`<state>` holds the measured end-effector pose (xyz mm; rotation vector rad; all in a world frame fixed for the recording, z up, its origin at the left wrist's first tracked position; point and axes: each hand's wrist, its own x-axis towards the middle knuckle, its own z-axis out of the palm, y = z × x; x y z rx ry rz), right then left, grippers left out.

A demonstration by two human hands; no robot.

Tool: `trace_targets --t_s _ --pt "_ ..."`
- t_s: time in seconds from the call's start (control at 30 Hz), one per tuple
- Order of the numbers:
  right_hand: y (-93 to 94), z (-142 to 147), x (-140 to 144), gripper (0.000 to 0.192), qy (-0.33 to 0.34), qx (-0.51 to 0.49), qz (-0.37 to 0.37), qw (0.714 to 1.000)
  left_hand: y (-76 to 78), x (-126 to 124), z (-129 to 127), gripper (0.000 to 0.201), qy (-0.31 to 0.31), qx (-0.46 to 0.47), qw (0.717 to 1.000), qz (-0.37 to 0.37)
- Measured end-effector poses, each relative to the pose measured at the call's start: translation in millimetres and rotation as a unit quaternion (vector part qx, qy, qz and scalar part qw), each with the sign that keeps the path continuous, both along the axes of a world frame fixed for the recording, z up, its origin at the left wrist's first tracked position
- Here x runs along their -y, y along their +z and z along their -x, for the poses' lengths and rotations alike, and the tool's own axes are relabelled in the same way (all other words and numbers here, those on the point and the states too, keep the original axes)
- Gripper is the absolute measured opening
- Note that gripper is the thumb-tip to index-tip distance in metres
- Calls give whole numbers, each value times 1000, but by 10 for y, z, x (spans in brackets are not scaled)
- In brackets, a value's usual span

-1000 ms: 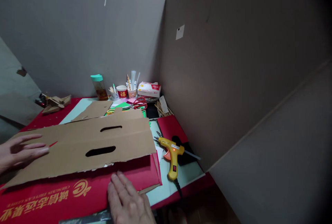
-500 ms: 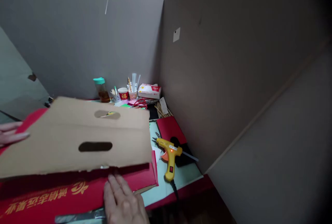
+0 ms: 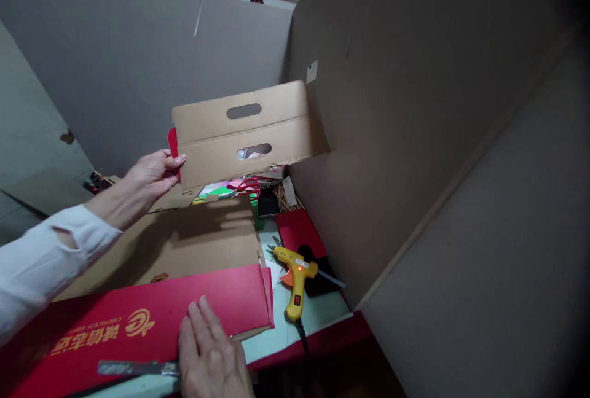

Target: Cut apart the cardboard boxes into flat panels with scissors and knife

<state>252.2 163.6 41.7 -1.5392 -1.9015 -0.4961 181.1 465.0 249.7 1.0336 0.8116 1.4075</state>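
In the upper middle of the view, my left hand [image 3: 161, 172] pinches the left end of a brown cardboard piece [image 3: 207, 167] by its red edge. Two oval handle slots are cut through this piece, and a crease runs along it. Flat on the red printed cardboard panel [image 3: 221, 290] rests my right hand [image 3: 212, 352], fingers stretched out and thumb hidden. A grey blade-like strip [image 3: 138, 368] ends at this hand's left side; whether the palm covers more of it, I cannot tell. Behind the red panel lies a broad sheet of brown cardboard [image 3: 203, 244].
To the right, a yellow glue gun [image 3: 297, 281] with a lit red light lies on the pale green table cover [image 3: 271, 346]. Beyond it are a red card [image 3: 302, 232], red-handled scissors [image 3: 249, 187] and thin sticks [image 3: 288, 196]. A grey partition [image 3: 415, 140] closes off the right side.
The slotted cardboard has been lifted up and away, to the right, in my left hand, uncovering the brown sheet and more of the red panel. My right hand stays on the panel.
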Motion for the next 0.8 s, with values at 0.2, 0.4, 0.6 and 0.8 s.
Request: trace_targets --t_s 0.2,0.4,0.6,0.8 --pt "23 225 -91 38 -81 -101 -110 985 -122 -89 -26 23 35 7 998 57" --pt "-89 278 -156 37 -64 -144 -137 978 -211 -207 425 29 96 5 993 71" --pt "-204 271 -228 46 -61 -182 -182 964 -284 -214 851 29 118 7 992 42" --pt "40 -92 -92 44 55 -45 -84 994 -331 -296 1190 29 127 7 992 6"
